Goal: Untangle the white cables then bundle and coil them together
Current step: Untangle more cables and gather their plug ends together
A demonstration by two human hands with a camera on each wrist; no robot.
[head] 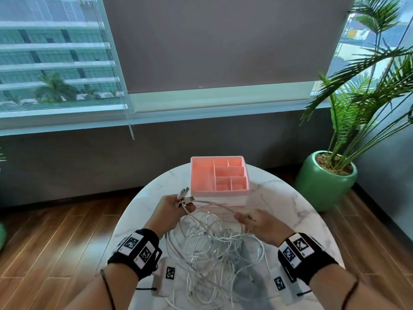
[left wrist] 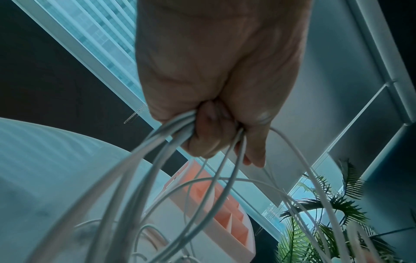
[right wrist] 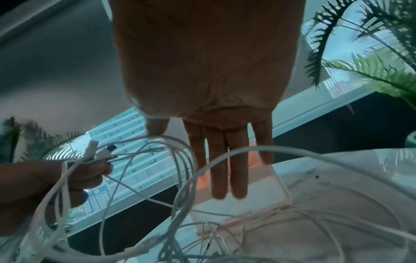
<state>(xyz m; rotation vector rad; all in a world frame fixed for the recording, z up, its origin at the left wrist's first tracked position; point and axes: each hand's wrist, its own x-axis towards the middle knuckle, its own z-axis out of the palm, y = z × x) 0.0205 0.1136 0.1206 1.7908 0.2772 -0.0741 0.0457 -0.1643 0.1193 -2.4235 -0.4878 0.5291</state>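
A loose tangle of white cables (head: 212, 249) lies on the round marble table (head: 290, 211) between my hands. My left hand (head: 183, 205) is raised over the table's left part and grips a bunch of cable ends, whose plugs (head: 184, 193) stick up past the fingers. The left wrist view shows that hand (left wrist: 216, 138) curled round several strands (left wrist: 157, 160) that hang down. My right hand (head: 242, 217) hovers to the right with its fingers straight (right wrist: 225, 169). One cable (right wrist: 315, 154) arcs across them, and another runs from the left hand (right wrist: 56, 178) and its plugs (right wrist: 94, 151).
A pink compartment organiser (head: 220, 193) stands at the table's far side, just beyond both hands. A palm in a green pot (head: 324, 182) sits on the wooden floor to the right. A window with a lowered blind lies behind.
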